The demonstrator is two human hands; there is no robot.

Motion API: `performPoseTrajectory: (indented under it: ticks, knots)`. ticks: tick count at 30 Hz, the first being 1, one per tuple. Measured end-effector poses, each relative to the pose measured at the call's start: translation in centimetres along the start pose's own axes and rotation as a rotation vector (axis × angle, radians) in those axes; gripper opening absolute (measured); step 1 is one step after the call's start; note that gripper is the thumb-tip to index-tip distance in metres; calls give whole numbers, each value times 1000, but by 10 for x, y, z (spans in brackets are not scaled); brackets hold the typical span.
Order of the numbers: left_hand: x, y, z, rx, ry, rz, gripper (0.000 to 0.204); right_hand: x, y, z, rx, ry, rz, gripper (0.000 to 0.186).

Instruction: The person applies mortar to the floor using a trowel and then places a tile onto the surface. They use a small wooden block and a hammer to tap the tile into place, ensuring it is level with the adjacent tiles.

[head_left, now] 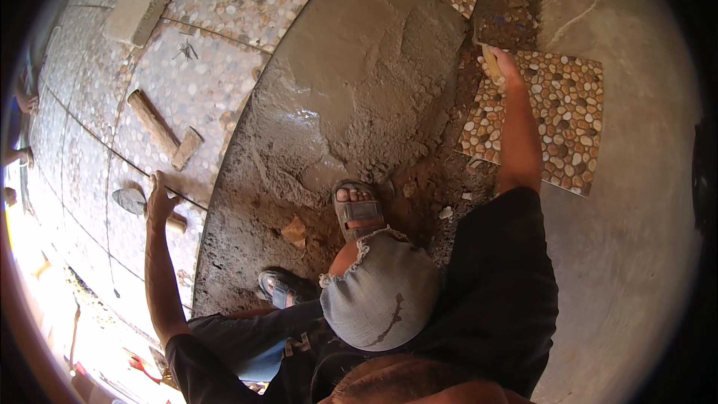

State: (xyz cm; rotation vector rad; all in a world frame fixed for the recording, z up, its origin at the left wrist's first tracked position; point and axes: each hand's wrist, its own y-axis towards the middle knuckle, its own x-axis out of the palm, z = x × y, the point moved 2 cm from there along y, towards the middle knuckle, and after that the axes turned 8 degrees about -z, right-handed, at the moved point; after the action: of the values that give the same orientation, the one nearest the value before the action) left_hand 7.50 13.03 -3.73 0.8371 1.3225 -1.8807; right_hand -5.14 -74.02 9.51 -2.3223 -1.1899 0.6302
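My right hand (509, 66), arm stretched forward, is closed round the pale wooden handle of a trowel (491, 63). Its blade is hard to make out against the dark soil at the wet mortar's right edge. On the pebble-patterned tiles (202, 67) at left, my left hand (159, 198) rests with its fingers apart. A small tool with a rounded grey blade (131, 200) and a wooden handle lies by that wrist, partly hidden beneath it. Wet grey mortar (321, 67) spreads between the tiled areas, smoother at the far end and rough nearer me.
A wooden-handled hammer (161, 131), a rectangular block (140, 11) and small dark spacers (186, 49) lie on the left tiles. A loose pebble-patterned tile (565, 116) sits on the concrete floor (628, 254). My sandalled foot (357, 206) stands at the mortar's near edge. Another person's hand (27, 102) shows far left.
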Motion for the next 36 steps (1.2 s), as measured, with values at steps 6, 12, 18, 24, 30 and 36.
performPoseTrajectory:
  ticks: [6,12,18,24,30,36]
  knots:
    - [2,7,0,-26,17,-43,106,24,-36,25,7,81,-41,37]
    - [14,15,-25,-5,6,-43,107,56,1,24,-40,60,13,36]
    - [13,15,-12,14,-21,-23,107,81,-10,12,-30,-177,47,35]
    - [9,9,-11,30,14,6,105,117,-13,-1,-182,-824,95,39]
    - [4,5,-1,-55,10,-24,106,167,16,-75,-205,-841,-120,50]
    - [6,5,-5,6,28,21,105,208,61,-130,-327,-1393,-68,51]
